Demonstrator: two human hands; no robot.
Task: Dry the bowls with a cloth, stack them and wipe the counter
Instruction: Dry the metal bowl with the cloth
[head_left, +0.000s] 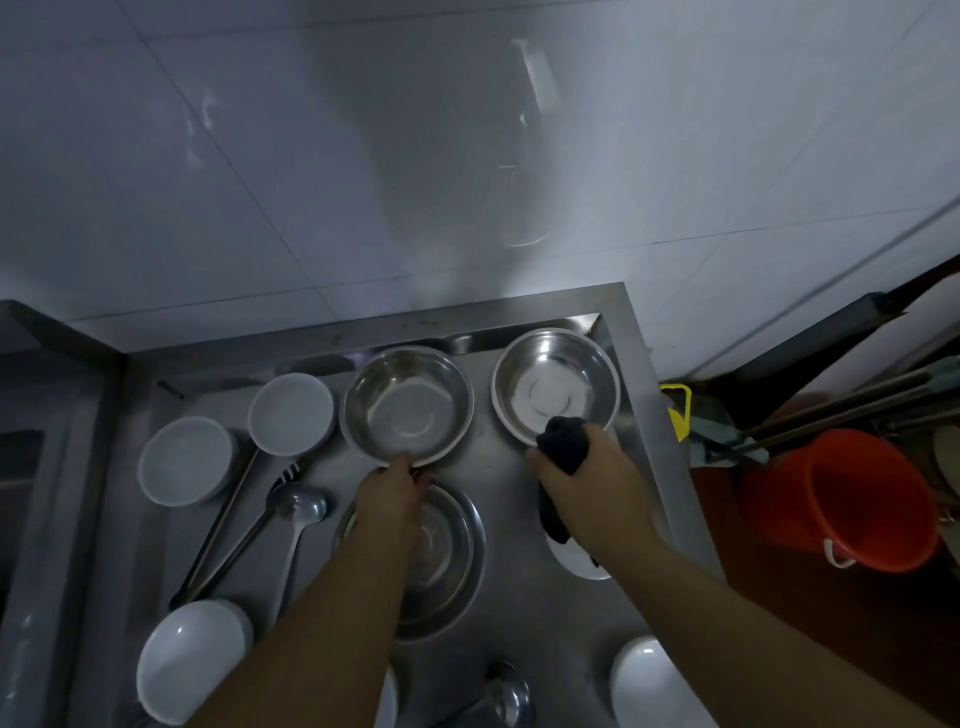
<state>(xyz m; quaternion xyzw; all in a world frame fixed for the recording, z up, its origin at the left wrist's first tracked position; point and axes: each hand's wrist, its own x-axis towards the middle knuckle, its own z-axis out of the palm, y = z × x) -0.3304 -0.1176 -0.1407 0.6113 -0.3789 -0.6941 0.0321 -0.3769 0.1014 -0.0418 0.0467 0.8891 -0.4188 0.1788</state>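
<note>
Left hand (390, 493) at the near rim of the middle steel bowl (407, 405), fingers curled onto the rim and gripping it. Right hand (587, 480) bunched round a dark cloth (563, 441), just beside the right steel bowl (556, 387) at the desk (498, 467) corner. Third steel bowl (441, 561) under the left forearm; white bowls (291, 413) spread to the left and near edge, ladles (296, 506) between them. Nothing stacked yet. Likely risks: one-handed rim grip tipping a slick bowl onto its neighbours; forearm knocking the bowl beneath; right bowl nudged off the desk edge toward the red bucket (852, 499).
</note>
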